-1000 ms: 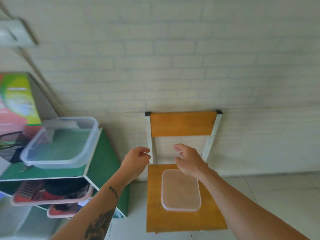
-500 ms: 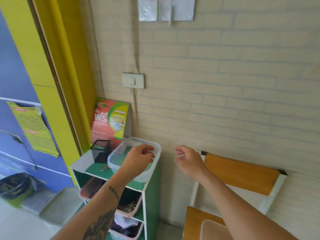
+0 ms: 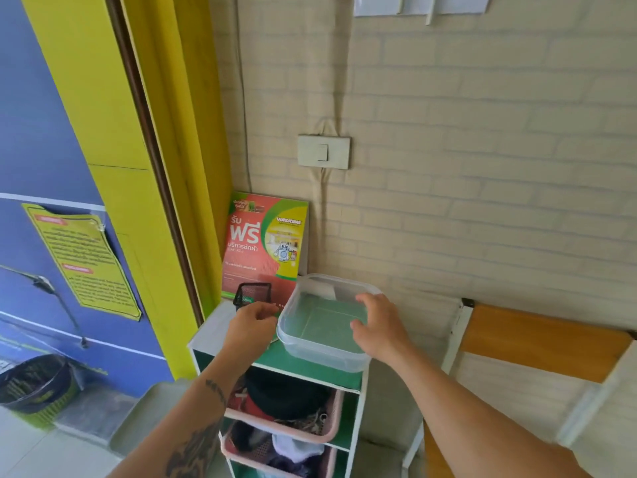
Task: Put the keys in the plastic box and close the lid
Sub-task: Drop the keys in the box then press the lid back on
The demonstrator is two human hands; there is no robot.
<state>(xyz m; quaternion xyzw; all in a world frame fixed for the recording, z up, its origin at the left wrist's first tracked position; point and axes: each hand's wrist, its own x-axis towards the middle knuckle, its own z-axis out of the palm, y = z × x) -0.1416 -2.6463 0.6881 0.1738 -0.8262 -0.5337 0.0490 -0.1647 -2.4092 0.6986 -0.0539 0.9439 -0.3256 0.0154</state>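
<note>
The clear, lidless plastic box (image 3: 320, 357) stands empty on the green top of a small shelf unit (image 3: 211, 328). My right hand (image 3: 379, 327) hovers over the box's right rim with its fingers spread and nothing in it. My left hand (image 3: 253, 327) is just left of the box, low over the shelf top, fingers curled downward. It covers that spot, so I cannot see the keys or tell whether the fingers hold anything. The lid is out of view.
A black mesh cup (image 3: 252, 294) and a red flyer (image 3: 263, 243) stand behind my left hand against the brick wall. Pink baskets (image 3: 331, 432) of clothes fill the shelves below. A wooden chair (image 3: 541, 343) is at right, a bin (image 3: 34, 388) at lower left.
My view swung from the chair with the lid up and left to the shelf. My left hand moved from over the box to its left side; my right hand moved onto the box's right rim.
</note>
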